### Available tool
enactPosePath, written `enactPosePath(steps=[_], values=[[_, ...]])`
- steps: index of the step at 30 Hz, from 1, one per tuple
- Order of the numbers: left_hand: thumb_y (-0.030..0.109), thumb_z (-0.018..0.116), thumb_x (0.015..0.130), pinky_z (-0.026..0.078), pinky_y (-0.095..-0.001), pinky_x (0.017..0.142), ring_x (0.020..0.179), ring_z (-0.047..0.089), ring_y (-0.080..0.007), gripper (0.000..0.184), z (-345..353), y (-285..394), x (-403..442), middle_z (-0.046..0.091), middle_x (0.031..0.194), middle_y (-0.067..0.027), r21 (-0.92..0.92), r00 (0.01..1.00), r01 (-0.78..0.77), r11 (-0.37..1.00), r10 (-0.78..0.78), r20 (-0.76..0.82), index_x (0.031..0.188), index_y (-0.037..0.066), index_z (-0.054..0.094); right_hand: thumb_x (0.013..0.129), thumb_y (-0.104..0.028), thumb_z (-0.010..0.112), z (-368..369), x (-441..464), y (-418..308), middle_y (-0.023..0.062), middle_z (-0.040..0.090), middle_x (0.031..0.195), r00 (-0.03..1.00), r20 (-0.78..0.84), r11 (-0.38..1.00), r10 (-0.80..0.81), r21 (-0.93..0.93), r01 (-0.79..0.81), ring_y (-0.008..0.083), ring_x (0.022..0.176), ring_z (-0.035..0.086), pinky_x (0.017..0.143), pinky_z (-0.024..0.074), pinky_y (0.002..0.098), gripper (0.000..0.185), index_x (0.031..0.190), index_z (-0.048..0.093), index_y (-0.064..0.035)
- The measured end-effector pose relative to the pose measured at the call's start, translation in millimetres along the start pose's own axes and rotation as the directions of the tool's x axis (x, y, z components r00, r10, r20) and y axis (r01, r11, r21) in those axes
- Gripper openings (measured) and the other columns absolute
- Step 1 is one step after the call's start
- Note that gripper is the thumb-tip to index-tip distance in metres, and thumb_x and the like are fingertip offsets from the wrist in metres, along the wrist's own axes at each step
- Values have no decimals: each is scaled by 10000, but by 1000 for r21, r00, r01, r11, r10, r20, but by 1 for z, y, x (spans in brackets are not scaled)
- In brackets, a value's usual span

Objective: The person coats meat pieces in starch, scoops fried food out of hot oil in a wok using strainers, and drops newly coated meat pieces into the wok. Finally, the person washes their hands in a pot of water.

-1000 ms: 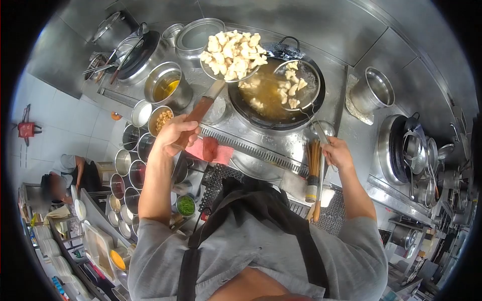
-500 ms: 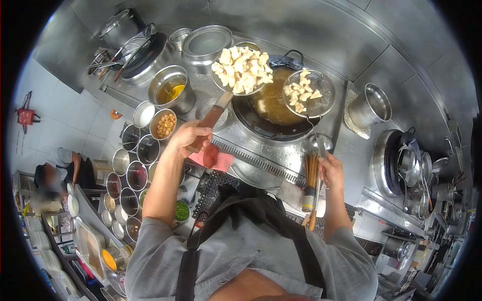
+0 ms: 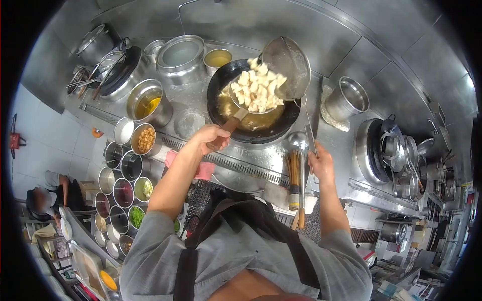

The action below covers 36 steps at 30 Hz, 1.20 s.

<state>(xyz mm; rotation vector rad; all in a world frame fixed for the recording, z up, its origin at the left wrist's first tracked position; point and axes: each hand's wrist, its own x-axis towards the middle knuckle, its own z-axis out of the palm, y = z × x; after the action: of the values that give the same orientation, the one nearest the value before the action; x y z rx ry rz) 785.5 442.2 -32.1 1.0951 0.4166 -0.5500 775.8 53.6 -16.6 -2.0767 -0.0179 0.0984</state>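
Observation:
My left hand (image 3: 213,138) is wrapped round the wooden handle (image 3: 231,128) of a strainer. Heaped in it are pale, chunky food pieces (image 3: 257,90) whose kind I cannot tell. This strainer is over a black wok (image 3: 217,83) with brownish oil (image 3: 261,122) in it. My right hand (image 3: 322,163) grips the long metal handle of a round mesh strainer (image 3: 287,70). That mesh strainer is tilted steeply at the wok's far right side, its bowl beside the heap. A few pieces at the heap's upper edge look blurred.
A ladle (image 3: 297,140) and a bamboo brush (image 3: 292,175) lie just left of my right hand. Left stand an oil pot (image 3: 133,100) and several ingredient tins (image 3: 119,166). A metal pot (image 3: 346,95) and another wok (image 3: 365,150) are right. A person (image 3: 55,185) is at far left.
The mesh strainer has gone from level to steeply tilted, and its pieces are no longer in it. The heaped strainer now sits over the wok's middle. The camera view has shifted.

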Motion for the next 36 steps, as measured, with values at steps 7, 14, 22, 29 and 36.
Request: enactPosePath(steps=[7, 14, 22, 29, 36], values=[[19, 603, 815, 447, -299, 464, 547, 566, -176, 107, 0, -11, 1, 582, 709, -99, 37, 1000, 8, 999, -9, 30, 886, -22, 535, 840, -135, 589, 0, 2, 7, 258, 608, 741, 994, -72, 919, -81, -392, 46, 422, 724, 613, 682, 477, 472, 408, 1247, 563, -112], [39, 622, 816, 436, -256, 478, 563, 543, -152, 237, 1, -16, -15, 579, 778, -105, -80, 999, 33, 996, -30, 41, 1009, -6, 492, 839, -122, 583, -8, 0, -19, 251, 597, 701, 985, -87, 896, -146, -433, 95, 412, 688, 608, 670, 482, 456, 377, 1216, 588, -113], [78, 611, 837, 429, -250, 489, 582, 523, -131, 240, -10, -33, -24, 557, 765, -85, -128, 992, 7, 992, 10, 128, 1020, -18, 489, 844, -113, 576, -13, 18, -7, 201, 634, 680, 979, -184, 952, -86, -304, 27, 280, 600, 642, 635, 491, 389, 381, 1218, 579, -38], [46, 622, 812, 429, -261, 475, 564, 527, -149, 250, -8, -32, -44, 565, 774, -98, -210, 992, 17, 977, 9, 125, 1013, -26, 492, 856, -75, 537, -26, 36, 27, 82, 555, 572, 968, -197, 912, -153, -405, 62, 154, 420, 511, 421, 426, 326, 433, 1288, 538, -56], [68, 595, 850, 416, -223, 454, 576, 518, -121, 295, -1, 11, -65, 557, 802, -92, -119, 993, -83, 989, 92, 76, 1103, -28, 478, 839, -74, 548, 3, 61, 18, 115, 567, 575, 997, -75, 948, -10, -318, -15, 206, 441, 557, 453, 449, 360, 265, 1089, 597, -3]])
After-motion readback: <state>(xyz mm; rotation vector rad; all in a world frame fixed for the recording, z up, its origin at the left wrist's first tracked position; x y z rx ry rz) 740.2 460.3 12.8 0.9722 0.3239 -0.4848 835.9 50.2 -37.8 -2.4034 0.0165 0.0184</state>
